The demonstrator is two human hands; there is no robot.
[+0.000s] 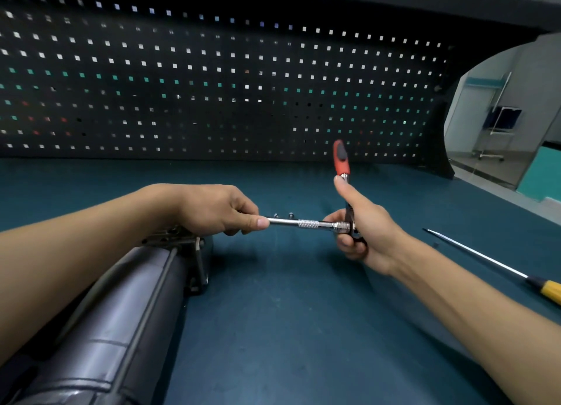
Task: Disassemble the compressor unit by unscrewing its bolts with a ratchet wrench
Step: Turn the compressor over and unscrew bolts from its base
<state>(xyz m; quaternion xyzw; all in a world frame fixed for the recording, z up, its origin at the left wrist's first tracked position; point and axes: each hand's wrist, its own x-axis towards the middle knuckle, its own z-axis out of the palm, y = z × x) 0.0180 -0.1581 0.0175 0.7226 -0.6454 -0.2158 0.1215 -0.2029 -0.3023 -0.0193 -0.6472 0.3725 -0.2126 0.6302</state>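
Observation:
The grey cylindrical compressor unit (121, 319) lies on the mat at lower left, its metal end bracket (194, 253) facing the middle. My right hand (364, 231) grips the ratchet wrench near its head, thumb along the shaft; the red-and-black handle (341, 157) points up and away. A chrome extension bar (300, 223) runs leftward from the ratchet head, level above the mat. My left hand (221, 212) pinches the bar's left end, which its fingers hide. The left forearm crosses over the compressor.
A dark teal mat (288, 328) covers the bench. Two small bolts (283, 215) lie on it just behind the bar. A long screwdriver with a yellow handle (498, 266) lies at right. A black pegboard (212, 80) walls the back; the bench edge is at far right.

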